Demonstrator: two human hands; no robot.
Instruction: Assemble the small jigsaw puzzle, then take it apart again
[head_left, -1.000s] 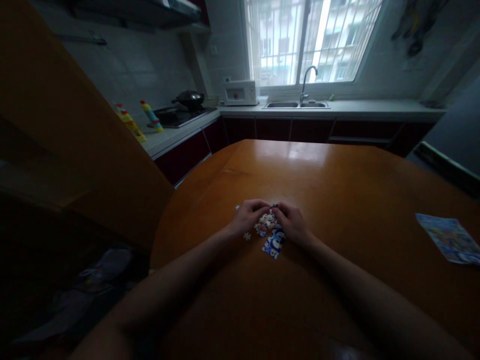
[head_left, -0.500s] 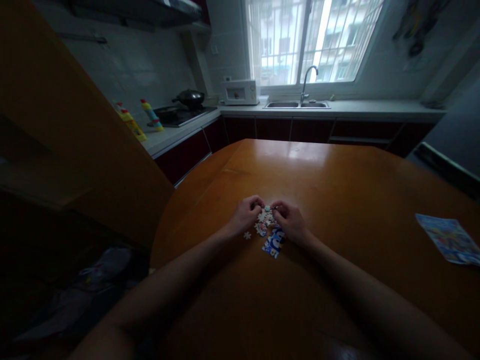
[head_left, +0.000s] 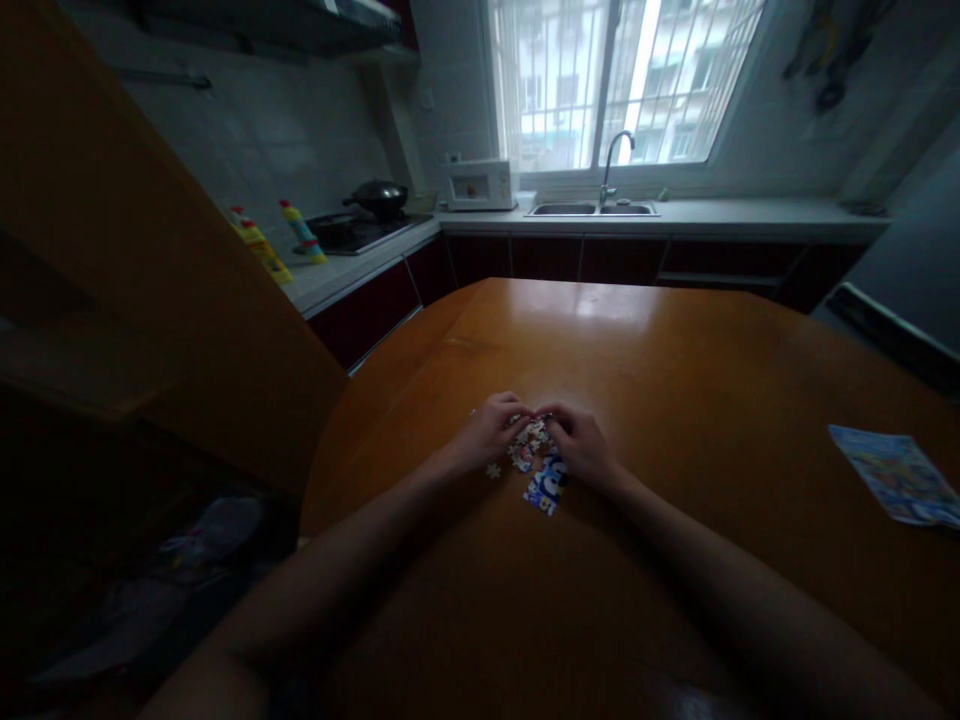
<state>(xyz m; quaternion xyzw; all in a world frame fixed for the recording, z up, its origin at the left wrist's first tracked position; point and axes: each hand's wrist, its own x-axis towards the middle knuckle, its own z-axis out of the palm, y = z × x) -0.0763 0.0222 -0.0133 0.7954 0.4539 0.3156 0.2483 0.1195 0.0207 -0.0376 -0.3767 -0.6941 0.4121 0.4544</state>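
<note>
A small pile of jigsaw puzzle pieces (head_left: pixel 537 436) lies on the wooden table between my hands. Over its left side reaches my left hand (head_left: pixel 491 430), its fingers stretched toward the right fingertips and the thumb apart from them. My right hand (head_left: pixel 581 442) is closed in a pinch at the pile's far right, on what looks like a puzzle piece, mostly hidden by the fingers. Just below, a joined blue-and-white puzzle section (head_left: pixel 547 485) lies flat, partly beside my right hand. One loose puzzle piece (head_left: pixel 493 470) rests near my left wrist.
The brown table (head_left: pixel 675 380) spreads around my hands. A colourful printed sheet (head_left: pixel 896 472) lies at its right. Beyond are a counter with a sink (head_left: pixel 566 210), a white microwave (head_left: pixel 480 186), a wok (head_left: pixel 380 197) on the stove and yellow bottles (head_left: pixel 304 232).
My left fingers have straightened and moved right over the pile, close to the right fingertips. A small piece now shows left of my left hand. My right hand has hardly moved.
</note>
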